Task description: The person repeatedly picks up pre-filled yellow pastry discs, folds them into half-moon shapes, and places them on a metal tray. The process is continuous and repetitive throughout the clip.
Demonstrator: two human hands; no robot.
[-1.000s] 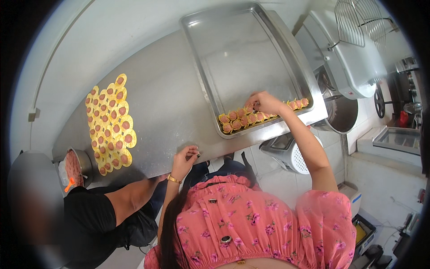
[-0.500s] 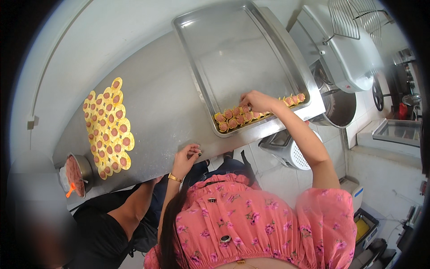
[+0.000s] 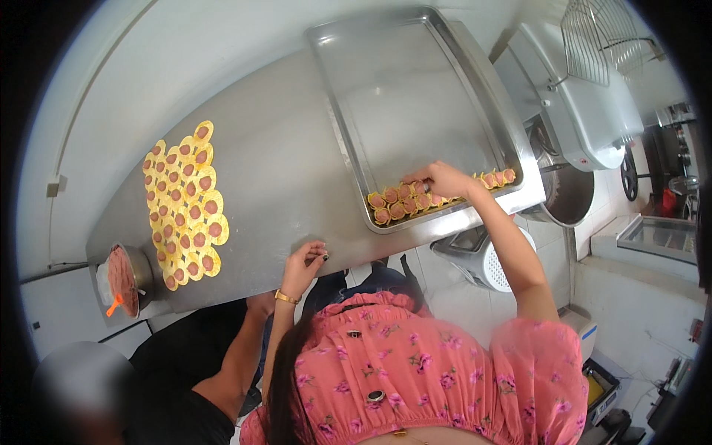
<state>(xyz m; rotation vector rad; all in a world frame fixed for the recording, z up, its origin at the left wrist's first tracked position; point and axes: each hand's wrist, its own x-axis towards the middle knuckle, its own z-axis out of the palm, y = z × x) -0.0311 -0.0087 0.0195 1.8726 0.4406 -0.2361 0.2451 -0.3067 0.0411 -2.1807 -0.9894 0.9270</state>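
My right hand (image 3: 439, 181) reaches into the near side of a large metal tray (image 3: 400, 111). Its thumb and fingers close on a small dumpling in the upper row. These open-topped dumplings (image 3: 397, 211), with yellow wrappers and pink filling, stand in two packed rows along the tray's near edge; my hand hides some of them. Beside the tray's near left corner, my left hand (image 3: 302, 265) rests at the table edge, fingers loosely bent and apart from the thumb, with nothing visible in it. Farther left, round yellow wrappers (image 3: 182, 208) lie overlapping, each topped with pink filling.
A metal bowl of pink filling (image 3: 127, 278) with an orange-handled tool stands at the table's left end. A person in black (image 3: 178, 386) is at the lower left, one arm near the table edge. At right stands a white mixer (image 3: 571, 100) with a metal bowl (image 3: 567, 194).
The whole view has shifted, so the table and tray sit slightly farther right. My right hand stays at about the same spot on the dumplings. The other person appears lower in the picture.
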